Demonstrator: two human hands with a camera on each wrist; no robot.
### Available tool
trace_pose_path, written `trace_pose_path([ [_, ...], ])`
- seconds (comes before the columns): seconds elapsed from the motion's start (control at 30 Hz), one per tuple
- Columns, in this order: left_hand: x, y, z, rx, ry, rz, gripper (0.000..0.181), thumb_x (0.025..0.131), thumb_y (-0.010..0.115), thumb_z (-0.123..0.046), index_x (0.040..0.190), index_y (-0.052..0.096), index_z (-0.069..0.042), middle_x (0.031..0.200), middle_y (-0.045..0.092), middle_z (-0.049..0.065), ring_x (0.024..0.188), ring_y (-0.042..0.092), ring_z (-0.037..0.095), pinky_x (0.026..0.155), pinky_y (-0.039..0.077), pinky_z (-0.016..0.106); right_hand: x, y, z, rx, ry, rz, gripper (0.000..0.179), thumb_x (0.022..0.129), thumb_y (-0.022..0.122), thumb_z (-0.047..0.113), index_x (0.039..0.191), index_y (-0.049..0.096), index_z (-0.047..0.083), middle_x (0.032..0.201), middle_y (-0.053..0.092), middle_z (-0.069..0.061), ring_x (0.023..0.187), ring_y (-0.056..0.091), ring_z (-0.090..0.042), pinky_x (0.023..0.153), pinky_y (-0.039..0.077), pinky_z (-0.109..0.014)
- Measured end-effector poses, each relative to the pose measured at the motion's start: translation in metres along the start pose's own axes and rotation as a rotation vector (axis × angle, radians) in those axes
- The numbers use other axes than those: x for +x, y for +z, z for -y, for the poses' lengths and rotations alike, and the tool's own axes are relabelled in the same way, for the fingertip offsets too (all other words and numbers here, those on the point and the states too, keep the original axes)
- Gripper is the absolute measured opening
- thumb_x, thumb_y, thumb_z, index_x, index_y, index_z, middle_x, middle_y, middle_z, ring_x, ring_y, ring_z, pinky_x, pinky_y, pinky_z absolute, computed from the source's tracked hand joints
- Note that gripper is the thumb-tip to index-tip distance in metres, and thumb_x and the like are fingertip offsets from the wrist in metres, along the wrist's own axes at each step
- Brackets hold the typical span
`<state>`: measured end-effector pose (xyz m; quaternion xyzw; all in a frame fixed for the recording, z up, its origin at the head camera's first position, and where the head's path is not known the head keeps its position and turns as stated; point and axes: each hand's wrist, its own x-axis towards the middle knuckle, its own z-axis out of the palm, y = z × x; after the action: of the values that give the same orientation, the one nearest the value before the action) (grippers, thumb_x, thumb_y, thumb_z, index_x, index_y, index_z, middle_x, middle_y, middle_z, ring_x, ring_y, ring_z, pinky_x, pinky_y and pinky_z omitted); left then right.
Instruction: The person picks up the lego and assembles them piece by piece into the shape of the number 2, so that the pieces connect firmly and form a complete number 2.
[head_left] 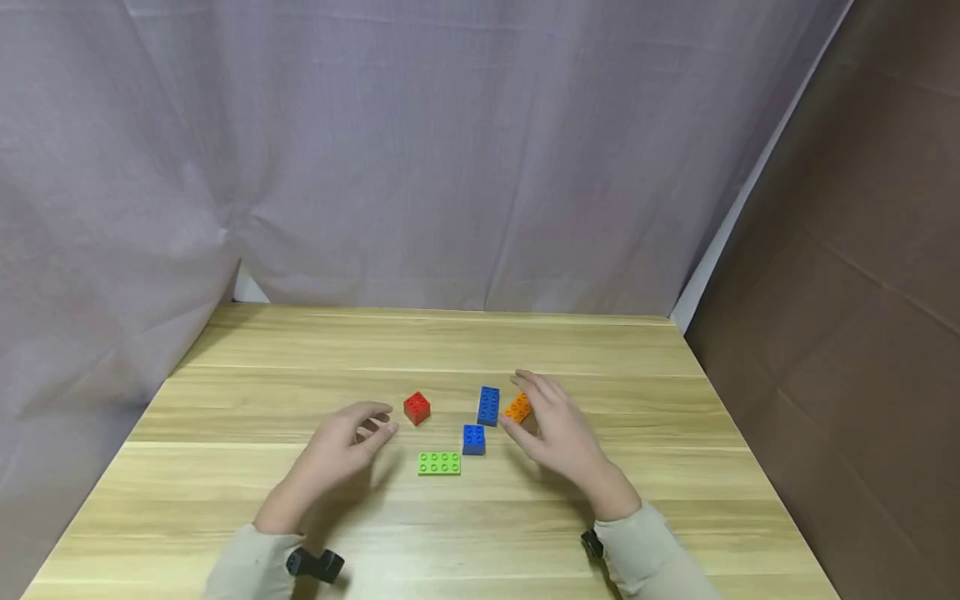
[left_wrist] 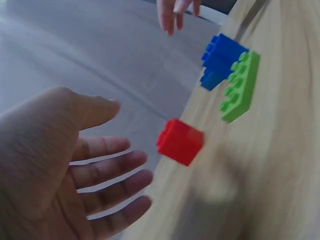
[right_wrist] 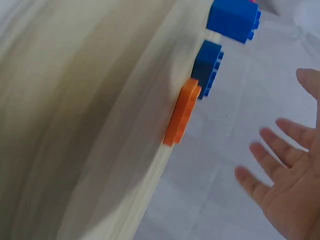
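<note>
My left hand hovers left of a red toy brick, its fingers loosely bent and holding nothing. In the left wrist view a gap shows between that hand and the red brick. On the other side, my right hand is above and beside an orange brick, partly covering it in the head view. The right wrist view shows the fingers spread, apart from the orange brick. Between the hands lie a long blue brick, a smaller blue brick and a flat lime green brick.
The bricks lie on a wooden table. A grey cloth hangs behind its far edge, and a brown cloth hangs along the right. Dark camera mounts are worn at the wrists.
</note>
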<state>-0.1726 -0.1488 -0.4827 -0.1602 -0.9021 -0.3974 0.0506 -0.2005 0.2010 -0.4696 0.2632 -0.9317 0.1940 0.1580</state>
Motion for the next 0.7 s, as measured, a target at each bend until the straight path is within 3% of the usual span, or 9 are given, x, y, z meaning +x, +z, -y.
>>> trace_pose_path([
  [0.17, 0.003, 0.016, 0.004, -0.102, 0.003, 0.123, 0.036, 0.094, 0.073, -0.024, 0.122, 0.067, -0.004, 0.112, 0.071, 0.007, 0.098, 0.067, 0.018, 0.089, 0.056, 0.040, 0.004, 0.008, 0.014, 0.032, -0.003, 0.100, 0.056, 0.095, 0.067, 0.046, 0.137, 0.059, 0.010, 0.136, 0.061, -0.007, 0.126, 0.056, -0.026, 0.103, 0.049, -0.046],
  [0.33, 0.003, 0.031, 0.002, -0.134, 0.015, 0.204, 0.040, 0.085, 0.081, -0.017, 0.120, 0.067, -0.001, 0.110, 0.070, 0.008, 0.098, 0.067, 0.023, 0.090, 0.055, 0.043, 0.008, 0.016, 0.027, 0.041, -0.010, 0.213, 0.054, 0.094, 0.070, 0.043, 0.136, 0.060, 0.010, 0.136, 0.061, -0.008, 0.128, 0.055, -0.027, 0.104, 0.048, -0.044],
  [0.5, 0.004, 0.041, -0.003, -0.120, 0.042, 0.230, 0.042, 0.082, 0.084, -0.016, 0.118, 0.068, -0.002, 0.107, 0.069, 0.006, 0.096, 0.065, 0.022, 0.088, 0.054, 0.042, 0.013, 0.024, 0.032, 0.054, -0.019, 0.290, 0.058, 0.093, 0.071, 0.044, 0.137, 0.058, 0.008, 0.135, 0.061, -0.007, 0.126, 0.055, -0.023, 0.105, 0.047, -0.040],
  [0.7, 0.005, 0.047, -0.005, -0.036, 0.077, 0.236, 0.034, 0.082, 0.083, -0.019, 0.112, 0.072, -0.007, 0.102, 0.067, 0.000, 0.092, 0.062, 0.016, 0.084, 0.053, 0.037, 0.016, 0.031, 0.035, 0.077, -0.015, 0.362, 0.051, 0.094, 0.073, 0.037, 0.132, 0.061, 0.006, 0.130, 0.063, -0.011, 0.120, 0.059, -0.024, 0.101, 0.050, -0.041],
])
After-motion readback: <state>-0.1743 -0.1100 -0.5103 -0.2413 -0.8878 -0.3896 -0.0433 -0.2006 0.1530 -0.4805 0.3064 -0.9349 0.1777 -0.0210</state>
